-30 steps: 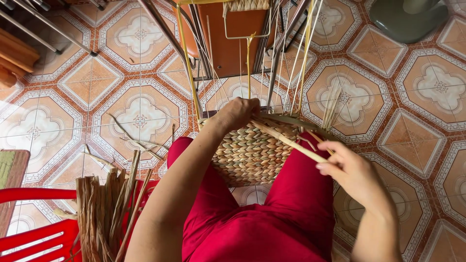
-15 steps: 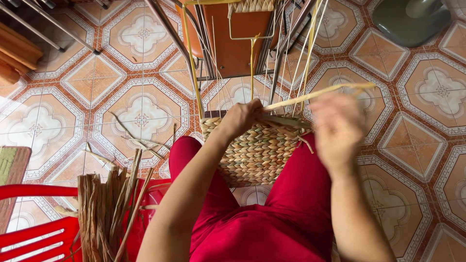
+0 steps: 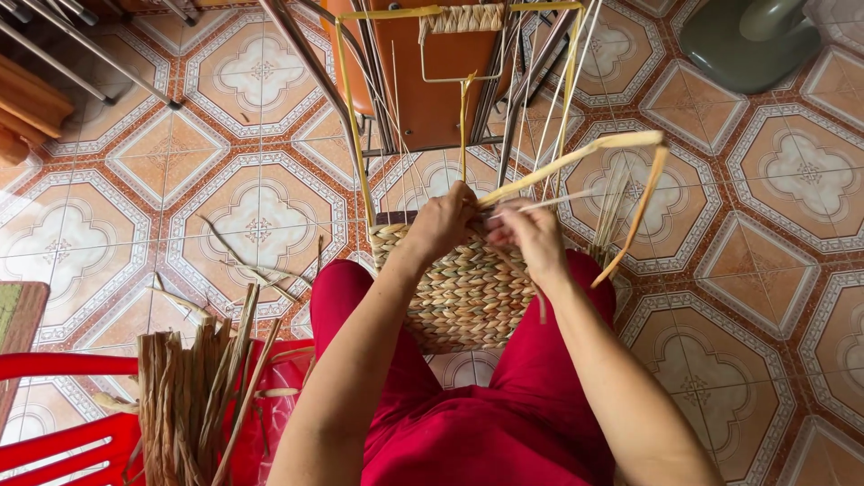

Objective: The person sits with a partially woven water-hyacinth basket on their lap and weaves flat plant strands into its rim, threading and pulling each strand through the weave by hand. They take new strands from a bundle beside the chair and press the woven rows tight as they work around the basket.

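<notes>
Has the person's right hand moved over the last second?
Yes. The right hand came in from the right of the woven basket to its top rim, beside the left hand.

Patterned tile floor (image 3: pixel 792 297), stray reeds (image 3: pixel 256 270)

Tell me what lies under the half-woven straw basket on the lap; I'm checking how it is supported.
The half-woven straw basket rests between red-trousered knees, with patterned orange floor tile showing just below it. Its underside and whatever touches it are hidden by the weave and both hands.
</notes>
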